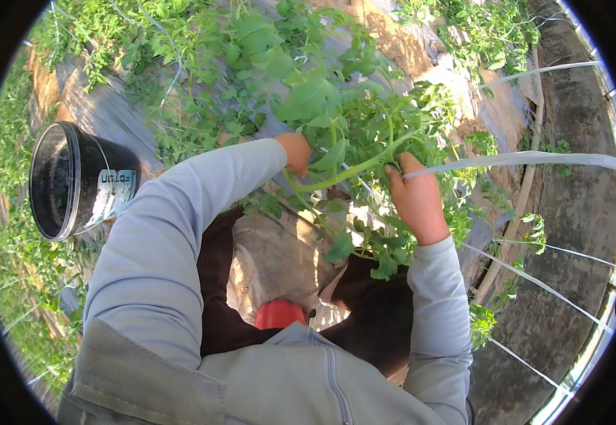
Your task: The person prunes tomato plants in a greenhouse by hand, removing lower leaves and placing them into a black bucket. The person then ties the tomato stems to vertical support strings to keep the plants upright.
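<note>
A leafy green plant, which looks like a tomato plant, has a thick stem [334,179] that curves up to the right in front of me. My right hand [418,195] has its thumb and fingertips closed on a white plastic twine [520,159] against the upper stem; the twine runs off to the right. My left hand [295,153] reaches in among the leaves on the stem's left side. Its fingers are mostly hidden by foliage, so what they touch cannot be told. Leaves [385,265] hang below the stem, near my right knee.
A black plastic bucket [87,180] with a wire handle lies tilted at the left. A red object [279,314] is between my legs. More vines [287,58] spread over plastic sheeting ahead. White strings [536,279] stretch toward a dark wall [579,212] at the right.
</note>
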`<action>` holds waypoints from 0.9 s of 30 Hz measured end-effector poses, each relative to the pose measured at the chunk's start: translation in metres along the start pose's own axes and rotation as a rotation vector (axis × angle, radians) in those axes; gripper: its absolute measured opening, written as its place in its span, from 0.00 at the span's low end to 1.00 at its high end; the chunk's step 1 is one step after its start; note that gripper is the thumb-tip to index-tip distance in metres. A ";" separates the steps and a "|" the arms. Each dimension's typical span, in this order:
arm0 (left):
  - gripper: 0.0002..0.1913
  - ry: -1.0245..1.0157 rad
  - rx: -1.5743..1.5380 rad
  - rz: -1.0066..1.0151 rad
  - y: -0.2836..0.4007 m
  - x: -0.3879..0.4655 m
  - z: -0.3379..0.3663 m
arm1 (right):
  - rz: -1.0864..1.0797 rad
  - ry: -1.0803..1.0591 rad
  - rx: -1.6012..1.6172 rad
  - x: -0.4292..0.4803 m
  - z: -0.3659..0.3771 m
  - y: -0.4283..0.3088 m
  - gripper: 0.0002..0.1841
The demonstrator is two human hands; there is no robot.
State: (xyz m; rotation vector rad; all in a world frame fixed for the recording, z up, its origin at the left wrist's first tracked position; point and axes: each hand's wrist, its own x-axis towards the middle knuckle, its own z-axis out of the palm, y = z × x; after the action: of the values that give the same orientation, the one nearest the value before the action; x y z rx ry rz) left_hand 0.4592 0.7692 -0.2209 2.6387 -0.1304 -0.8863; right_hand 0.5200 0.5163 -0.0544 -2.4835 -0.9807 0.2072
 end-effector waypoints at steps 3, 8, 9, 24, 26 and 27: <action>0.15 -0.073 0.041 -0.030 0.010 -0.012 -0.017 | 0.017 -0.015 0.004 0.001 0.000 -0.003 0.11; 0.11 -0.032 -0.046 -0.142 0.005 -0.007 -0.013 | 0.077 -0.023 -0.024 0.003 0.001 -0.007 0.12; 0.10 -0.019 -0.050 -0.124 -0.005 0.002 -0.004 | 0.083 -0.018 -0.020 0.004 0.001 -0.008 0.12; 0.05 0.140 -0.839 0.010 -0.069 0.014 0.037 | 0.144 0.060 0.059 0.016 0.004 -0.009 0.12; 0.05 0.059 -1.193 -0.086 -0.058 0.007 0.018 | 0.158 0.053 0.052 0.014 0.003 -0.006 0.12; 0.05 0.009 -1.236 -0.089 -0.039 -0.004 -0.007 | 0.171 0.052 0.044 0.012 0.003 -0.004 0.12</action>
State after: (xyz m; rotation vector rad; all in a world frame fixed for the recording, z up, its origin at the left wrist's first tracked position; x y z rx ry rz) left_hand 0.4592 0.8080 -0.2273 1.4869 0.4129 -0.6424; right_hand 0.5255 0.5275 -0.0546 -2.5198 -0.7347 0.2144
